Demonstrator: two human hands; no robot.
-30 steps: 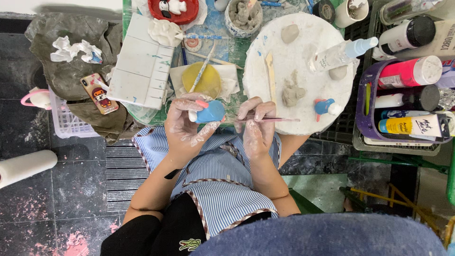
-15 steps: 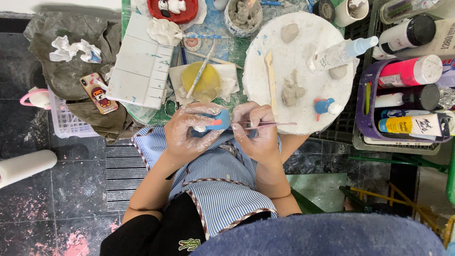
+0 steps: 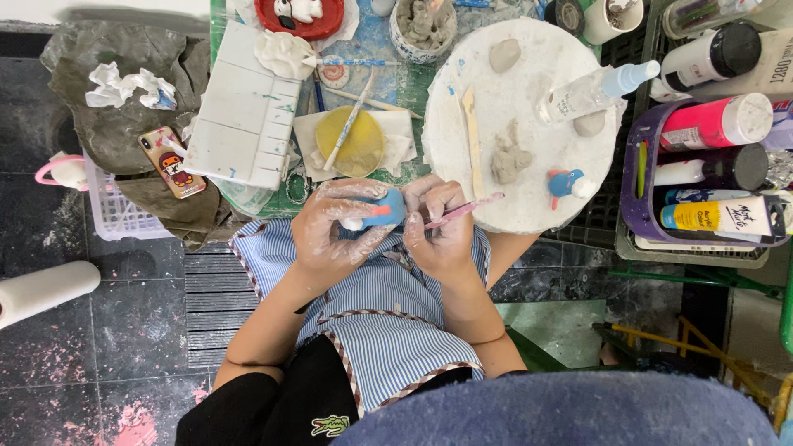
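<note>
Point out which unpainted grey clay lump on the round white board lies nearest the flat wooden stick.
The large irregular grey clay lump mid-board; the others sit near the edge.

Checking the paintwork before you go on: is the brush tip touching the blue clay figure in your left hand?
Cannot tell. In the head view the right hand covers the paintbrush tip beside the blue clay figure held by the left hand.

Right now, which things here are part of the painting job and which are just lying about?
In use: left hand holding blue figure; right hand holding brush.

Lying about: phone, tissue, grey clay lumps, wooden stick, spray bottle, paint bottles, white roll.
</note>
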